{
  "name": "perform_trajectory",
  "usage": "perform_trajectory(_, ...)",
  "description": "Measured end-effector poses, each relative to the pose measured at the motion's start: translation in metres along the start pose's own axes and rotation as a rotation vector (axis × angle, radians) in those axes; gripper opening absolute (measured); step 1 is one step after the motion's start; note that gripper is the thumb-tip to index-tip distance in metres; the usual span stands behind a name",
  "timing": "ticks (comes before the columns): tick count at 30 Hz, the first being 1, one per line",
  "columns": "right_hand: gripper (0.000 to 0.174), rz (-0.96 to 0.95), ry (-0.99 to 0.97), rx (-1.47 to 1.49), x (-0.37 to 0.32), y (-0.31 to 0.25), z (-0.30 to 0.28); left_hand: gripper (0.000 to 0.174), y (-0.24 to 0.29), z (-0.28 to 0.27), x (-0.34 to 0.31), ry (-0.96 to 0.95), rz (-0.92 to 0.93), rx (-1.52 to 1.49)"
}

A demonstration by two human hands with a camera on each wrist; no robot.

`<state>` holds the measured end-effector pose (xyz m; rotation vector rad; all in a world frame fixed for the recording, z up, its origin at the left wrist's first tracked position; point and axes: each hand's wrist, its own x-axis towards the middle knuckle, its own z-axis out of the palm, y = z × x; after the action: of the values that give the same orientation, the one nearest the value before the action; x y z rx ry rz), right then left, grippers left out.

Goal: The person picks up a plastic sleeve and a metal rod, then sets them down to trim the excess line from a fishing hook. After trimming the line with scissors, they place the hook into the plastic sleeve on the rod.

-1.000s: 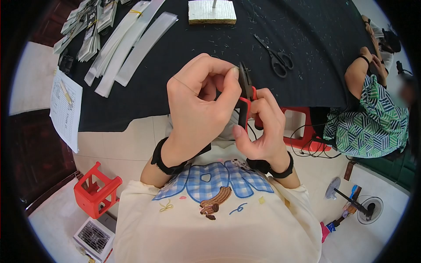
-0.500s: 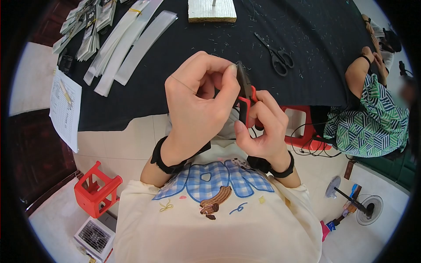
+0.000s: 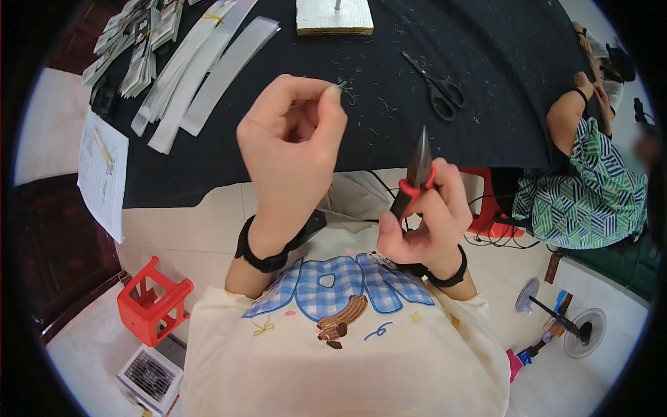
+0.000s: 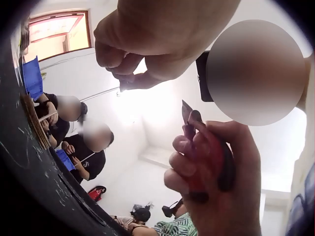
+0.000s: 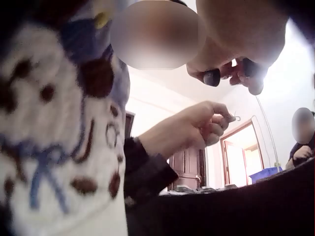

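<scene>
My left hand (image 3: 295,135) is over the table's near edge, its thumb and index finger pinching a small thin wire piece (image 3: 344,85). In the right wrist view the wire (image 5: 237,118) sticks out past the fingertips with a hooked end. My right hand (image 3: 434,222) grips pliers (image 3: 420,163) with red and black handles, their pointed tip upward. The pliers (image 4: 204,162) stand apart from the left hand. Black scissors (image 3: 439,90) lie on the table beyond the right hand.
Long clear plastic sleeves (image 3: 226,80) and bundled cards (image 3: 142,62) lie on the black tablecloth (image 3: 486,90) at the left. A cardboard block (image 3: 333,19) sits at the back among scattered wire bits. A written sheet (image 3: 104,181) overhangs the left edge. Another person's patterned clothing (image 3: 583,191) is at right.
The pliers have come away from the left fingertips, moving right and toward the body with the right hand. My left hand has shifted slightly left, still pinching the wire.
</scene>
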<state>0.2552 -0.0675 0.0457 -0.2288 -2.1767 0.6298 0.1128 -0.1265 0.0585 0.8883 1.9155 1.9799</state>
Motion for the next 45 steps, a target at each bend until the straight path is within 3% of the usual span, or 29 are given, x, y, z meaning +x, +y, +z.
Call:
perform_trajectory(3,0.019,0.021,0.017,0.057,0.002,0.001,-0.004,0.004,0.002,-0.001,-0.001,-0.013,0.049,-0.018)
perform_trajectory(5,0.019,0.23,0.072,0.125,-0.003,0.006,-0.006,0.004,0.001,0.0,0.0,-0.017,0.093,-0.062)
perform_trajectory(9,0.015,0.4,0.215,0.316,-0.001,0.033,-0.018,0.003,0.002,-0.003,-0.001,-0.034,0.129,-0.081)
perform_trajectory(11,0.014,0.592,0.148,0.025,0.003,0.053,-0.039,0.003,0.004,-0.003,-0.001,-0.03,0.156,-0.094)
perform_trajectory(14,0.025,0.681,0.113,-0.331,0.009,0.093,-0.053,0.002,0.007,-0.004,-0.001,-0.073,0.163,-0.109)
perform_trajectory(17,0.029,0.687,-0.024,-0.524,0.005,0.126,-0.062,0.002,0.012,-0.008,-0.002,-0.169,0.008,-0.229)
perform_trajectory(19,0.029,0.67,-0.036,-0.588,0.0,0.142,-0.065,0.007,0.017,-0.009,0.0,-0.241,-0.247,-0.402)
perform_trajectory(24,0.027,0.603,-0.072,-0.69,-0.004,0.156,-0.071,0.016,0.011,-0.016,0.005,-0.342,-0.452,-0.48)
perform_trajectory(27,0.025,0.632,-0.029,-0.575,-0.001,0.154,-0.074,0.018,0.007,-0.018,0.008,-0.397,-0.562,-0.591)
perform_trajectory(30,0.027,0.966,0.111,0.154,0.002,0.141,-0.079,0.015,0.008,-0.019,0.01,-0.451,-0.662,-0.692)
perform_trajectory(31,0.027,0.967,0.11,0.155,0.001,0.137,-0.079,0.013,0.008,-0.019,0.01,-0.48,-0.713,-0.708)
perform_trajectory(33,0.022,0.87,0.127,0.537,0.0,0.13,-0.078,0.013,0.008,-0.018,0.011,-0.487,-0.734,-0.717)
perform_trajectory(37,0.019,0.822,0.112,0.556,0.009,0.091,-0.067,0.012,0.006,-0.017,0.011,-0.467,-0.741,-0.729)
perform_trajectory(41,0.014,0.854,0.14,0.332,0.013,0.094,-0.064,0.015,0.003,-0.014,0.011,-0.439,-0.705,-0.75)
perform_trajectory(43,0.015,0.787,0.029,-0.241,0.002,0.129,-0.067,0.015,0.001,-0.013,0.01,-0.371,-0.587,-0.59)
perform_trajectory(45,0.019,0.713,0.026,-0.363,-0.005,0.147,-0.068,0.013,0.006,-0.009,0.005,-0.319,-0.474,-0.472)
